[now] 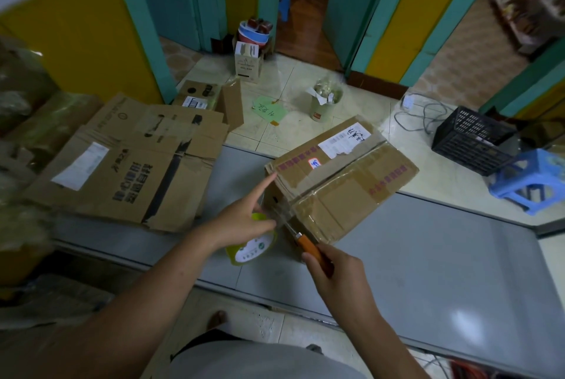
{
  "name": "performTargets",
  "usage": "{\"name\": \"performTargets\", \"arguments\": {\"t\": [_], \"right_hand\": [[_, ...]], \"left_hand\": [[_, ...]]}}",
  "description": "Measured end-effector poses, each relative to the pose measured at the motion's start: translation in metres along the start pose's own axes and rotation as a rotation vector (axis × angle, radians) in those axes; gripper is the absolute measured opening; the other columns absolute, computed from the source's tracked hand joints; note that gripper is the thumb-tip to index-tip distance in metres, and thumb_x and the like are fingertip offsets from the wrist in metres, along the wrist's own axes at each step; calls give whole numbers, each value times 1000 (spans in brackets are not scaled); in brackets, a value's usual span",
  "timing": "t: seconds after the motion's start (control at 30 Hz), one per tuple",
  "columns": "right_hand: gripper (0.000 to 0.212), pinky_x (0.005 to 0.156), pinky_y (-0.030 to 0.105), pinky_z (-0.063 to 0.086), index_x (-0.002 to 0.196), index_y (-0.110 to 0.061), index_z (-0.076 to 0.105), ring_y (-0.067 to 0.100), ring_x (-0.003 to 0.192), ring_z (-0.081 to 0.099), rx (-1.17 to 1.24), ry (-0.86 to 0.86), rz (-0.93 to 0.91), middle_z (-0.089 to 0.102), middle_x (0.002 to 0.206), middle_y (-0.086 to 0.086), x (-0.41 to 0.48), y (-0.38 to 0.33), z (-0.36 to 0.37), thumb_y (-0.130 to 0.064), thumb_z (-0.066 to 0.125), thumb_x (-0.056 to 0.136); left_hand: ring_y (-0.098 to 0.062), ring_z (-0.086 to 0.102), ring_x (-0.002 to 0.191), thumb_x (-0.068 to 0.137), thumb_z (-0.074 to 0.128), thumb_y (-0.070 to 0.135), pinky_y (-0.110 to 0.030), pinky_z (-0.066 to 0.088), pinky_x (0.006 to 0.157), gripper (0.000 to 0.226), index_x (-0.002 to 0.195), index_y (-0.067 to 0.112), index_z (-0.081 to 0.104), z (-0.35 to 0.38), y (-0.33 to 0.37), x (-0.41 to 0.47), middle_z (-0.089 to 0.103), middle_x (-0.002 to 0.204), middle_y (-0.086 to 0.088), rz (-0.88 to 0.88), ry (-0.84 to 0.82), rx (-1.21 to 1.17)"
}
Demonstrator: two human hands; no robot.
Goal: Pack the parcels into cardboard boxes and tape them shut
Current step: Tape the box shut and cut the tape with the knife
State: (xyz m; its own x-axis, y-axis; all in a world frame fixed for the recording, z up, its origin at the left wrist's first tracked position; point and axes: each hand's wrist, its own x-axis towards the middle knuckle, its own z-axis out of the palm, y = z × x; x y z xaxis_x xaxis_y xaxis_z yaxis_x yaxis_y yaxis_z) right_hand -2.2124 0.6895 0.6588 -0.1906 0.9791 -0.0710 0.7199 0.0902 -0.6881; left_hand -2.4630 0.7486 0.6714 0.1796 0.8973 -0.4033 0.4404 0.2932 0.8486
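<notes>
Worn, relabelled cardboard box, top seam taped, sits askew at the grey table's far edge, bare surface right, flattened cartons left; left hand holds tape roll, right hand grips orange-handled knife.

Single wide-angle view from the wearer's head, facing forward and steeply down, centred near the cardboard box. The tabletop lies close below; tiled floor and a doorway recede beyond.

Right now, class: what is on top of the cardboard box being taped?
A torn white label, a small red-edged sticker and clear tape along the seam. The closed flaps hide whatever is inside.
</notes>
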Motion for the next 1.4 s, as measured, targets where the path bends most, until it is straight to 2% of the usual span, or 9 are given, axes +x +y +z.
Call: {"name": "performTargets", "arguments": {"t": [0.2,0.4,0.47,0.63,0.73,0.9,1.07,1.27,1.4], "right_hand": [[27,48,19,35,89,-26,74,14,54,58,-33,2,1,61,58,-4,5,-3,2,-50,65,98],[29,47,18,35,83,-25,72,13,48,53,-80,12,-13,53,53,-10,7,-3,4,-49,66,98],[23,48,16,36,88,-25,76,8,47,49,-125,-27,-12,46,51,-15,11,1,6,-45,68,97],[22,49,14,37,96,-25,80,5,47,51,-127,-65,41,43,44,-17,12,12,11,-44,70,96],[21,53,13,38,106,-32,76,3,57,57,-189,-128,29,57,62,-19,6,24,10,-48,67,97],[24,70,21,51,104,-34,68,7,81,58,-429,-187,11,62,91,-15,-3,67,25,-55,61,94],[17,64,27,44,86,-30,69,14,77,55,-471,-89,27,56,84,-10,-8,116,55,-46,74,89],[26,75,34,47,106,-30,73,19,94,57,-475,-86,28,62,100,-6,-10,132,62,-51,68,92],[14,62,31,55,89,-33,71,5,72,60,-224,18,-37,62,80,-18,-10,84,22,-47,72,92]], "left_hand": [[-18,74,92,87,77,27,-52,60,92,106,146,80,7,9,2,4,73,102,1,0,83,19],[-12,72,85,89,77,20,-40,61,82,108,156,67,5,13,10,2,72,94,2,-6,110,48],[-11,70,79,89,78,19,-36,59,73,111,155,69,4,14,10,0,72,93,1,-3,92,52],[-13,70,77,90,76,17,-36,59,70,106,152,72,10,8,8,-1,72,96,1,6,104,40],[-10,69,73,91,76,17,-33,56,66,103,153,71,13,5,7,-1,72,98,0,17,85,31],[-15,73,80,89,78,18,-41,62,80,104,150,74,16,5,2,-1,74,94,-1,52,82,28],[-15,74,89,88,80,18,-47,61,93,106,151,73,15,5,-5,-4,74,92,1,85,82,36],[-17,73,89,88,79,16,-47,61,91,107,150,75,14,4,-8,-10,73,92,-1,82,91,35],[-16,73,89,88,79,16,-48,61,90,107,151,74,14,1,-9,-11,74,92,0,91,111,37]]}}
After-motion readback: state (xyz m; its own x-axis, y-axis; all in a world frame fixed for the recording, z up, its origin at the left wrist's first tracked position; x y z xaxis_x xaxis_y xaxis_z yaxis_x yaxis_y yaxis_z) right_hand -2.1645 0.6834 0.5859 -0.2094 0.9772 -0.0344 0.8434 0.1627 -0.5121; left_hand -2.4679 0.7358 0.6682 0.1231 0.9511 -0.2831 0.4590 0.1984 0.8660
